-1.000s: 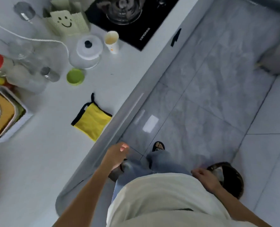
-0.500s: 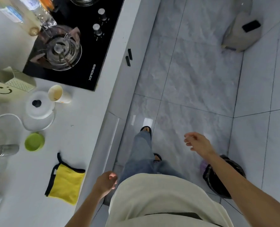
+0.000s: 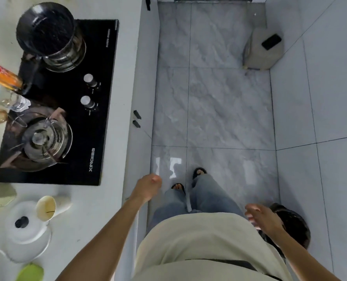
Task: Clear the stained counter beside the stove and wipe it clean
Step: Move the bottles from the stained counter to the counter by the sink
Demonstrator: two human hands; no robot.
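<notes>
The white counter [image 3: 91, 216] runs down the left, with the black stove [image 3: 71, 110] set into it. Beside the stove a stained paper cup [image 3: 46, 207] lies on its side, next to a white lidded pot [image 3: 26, 234] and a green dish [image 3: 31, 272]. My left hand [image 3: 148, 187] hangs by the counter's front edge, fingers curled, holding nothing. Over the floor at my right side, my right hand [image 3: 264, 219] is empty with its fingers spread. The yellow cloth is out of view.
A dark kettle [image 3: 48, 35] and a bare burner [image 3: 40, 140] sit on the stove; bottles [image 3: 2, 88] stand at its left. A black waste bin [image 3: 290, 226] is on the grey tiled floor behind my right hand, a grey appliance [image 3: 264, 49] farther off.
My view has swung toward the stove, so the yellow cloth has dropped out of frame. My left hand rose along the counter edge. My right hand lowered toward the bin.
</notes>
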